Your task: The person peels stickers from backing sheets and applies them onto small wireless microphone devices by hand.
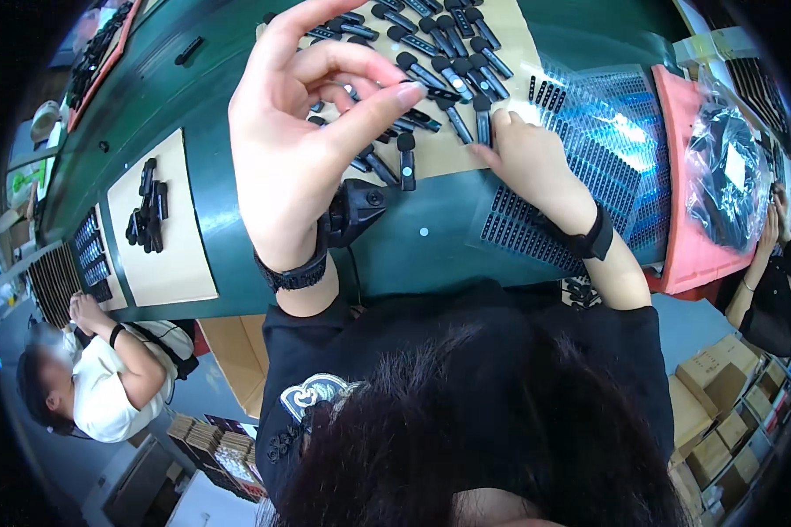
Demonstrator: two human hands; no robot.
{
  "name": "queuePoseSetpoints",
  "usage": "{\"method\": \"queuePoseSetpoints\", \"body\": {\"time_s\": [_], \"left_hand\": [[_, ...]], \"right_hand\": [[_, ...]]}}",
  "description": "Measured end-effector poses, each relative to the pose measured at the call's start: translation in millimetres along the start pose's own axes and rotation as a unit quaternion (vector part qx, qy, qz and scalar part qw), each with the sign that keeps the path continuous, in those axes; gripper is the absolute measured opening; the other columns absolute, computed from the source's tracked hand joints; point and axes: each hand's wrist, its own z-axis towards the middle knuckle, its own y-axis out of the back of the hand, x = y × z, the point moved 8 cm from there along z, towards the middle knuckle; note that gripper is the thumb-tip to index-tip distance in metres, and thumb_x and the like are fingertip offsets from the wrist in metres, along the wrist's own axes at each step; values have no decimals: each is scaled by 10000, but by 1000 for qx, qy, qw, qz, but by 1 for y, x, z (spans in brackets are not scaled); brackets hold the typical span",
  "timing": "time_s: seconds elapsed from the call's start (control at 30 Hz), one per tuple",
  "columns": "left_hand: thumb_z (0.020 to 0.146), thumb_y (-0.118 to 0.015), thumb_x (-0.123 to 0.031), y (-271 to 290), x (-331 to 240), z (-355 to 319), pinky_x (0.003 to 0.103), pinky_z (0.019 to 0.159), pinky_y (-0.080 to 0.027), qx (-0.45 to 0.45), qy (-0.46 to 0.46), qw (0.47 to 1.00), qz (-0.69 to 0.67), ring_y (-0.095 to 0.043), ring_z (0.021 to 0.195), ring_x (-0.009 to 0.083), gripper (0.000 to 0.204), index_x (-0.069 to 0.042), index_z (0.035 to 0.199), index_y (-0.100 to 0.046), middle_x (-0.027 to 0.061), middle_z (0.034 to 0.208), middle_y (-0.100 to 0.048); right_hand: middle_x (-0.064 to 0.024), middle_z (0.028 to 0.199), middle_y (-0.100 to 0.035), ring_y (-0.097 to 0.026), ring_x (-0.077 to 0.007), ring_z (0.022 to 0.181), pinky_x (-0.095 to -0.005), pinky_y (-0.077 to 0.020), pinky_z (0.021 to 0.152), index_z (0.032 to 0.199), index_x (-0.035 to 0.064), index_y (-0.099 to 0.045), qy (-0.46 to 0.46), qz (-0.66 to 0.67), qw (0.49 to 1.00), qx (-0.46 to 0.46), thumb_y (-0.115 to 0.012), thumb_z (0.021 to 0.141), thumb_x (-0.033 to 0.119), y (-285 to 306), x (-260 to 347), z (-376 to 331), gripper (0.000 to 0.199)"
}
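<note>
Left hand: I see my left hand (303, 132) raised above the green table (237, 237), thumb and forefinger nearly meeting, the other fingers curled loosely. I cannot tell whether anything small sits between the fingertips (406, 93).
Left wrist: a black wristband (294, 274) circles it.
Right hand: my right hand (532, 158) lies low on the table, fingers bent down and pressing on 1 small black part (482, 119) at the edge of the tan sheet; it touches rather than grips, as far as I can see.
Black parts: a crowd of small black clip-like parts (431, 53) is spread over the tan cardboard sheet (518, 53), between and beyond my 2 hands.
Tray: a clear blue-tinted tray (606, 140) with rows of dark pieces lies just right of the right hand.
Pink tray: a pink tray (690, 193) sits further right, with a clear bag (721, 176) of black pieces on it.
Fixture: a black fixture (356, 211) stands on the table just beside my left wrist.
Second sheet: another tan sheet (163, 255) with a small heap of black parts (148, 211) lies well to the left.
Others: a person in white (114, 386) sits at lower left.
</note>
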Motion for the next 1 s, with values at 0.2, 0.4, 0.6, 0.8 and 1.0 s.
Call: {"method": "queuePoseSetpoints", "body": {"time_s": [0.2,0.4,0.6,0.8,1.0], "left_hand": [[647,-646,120,-11,-11,10,170,569,-420,134,-311,852,-400,-535,618,78,653,41,1217,-336,73,700,-583],[624,-651,142,-21,-6,5,176,539,-426,156,-281,766,-556,-542,563,86,722,50,1244,-292,79,659,-583],[627,-646,146,-32,-15,4,183,527,-429,163,-370,787,-466,-547,555,92,762,54,1274,-256,85,656,-585],[625,-647,147,-44,-17,0,181,525,-429,175,-413,780,-437,-545,548,91,775,55,1281,-245,86,655,-586],[623,-648,148,-58,-31,-17,179,523,-428,191,-456,770,-403,-543,542,91,789,55,1288,-234,88,654,-587]], "right_hand": [[-148,773,-575,-592,-282,670,-352,-471,556,902,6,-480,-20,42,999,-19,-591,765,225,6,-9,4,281],[-133,709,-566,-579,-218,624,-290,-474,562,905,-11,-526,-3,174,981,-90,-600,751,104,65,-11,-8,206],[-102,748,-584,-598,-184,653,-250,-486,603,956,-2,-554,94,207,951,-209,-610,703,-12,116,22,-34,260],[-111,853,-616,-629,-164,727,-223,-497,656,1000,-35,-553,129,276,916,-261,-606,687,-83,131,29,-62,321],[-156,864,-611,-638,-206,740,-228,-512,638,990,-84,-548,145,402,857,-287,-604,721,-87,134,26,-87,275]]}}
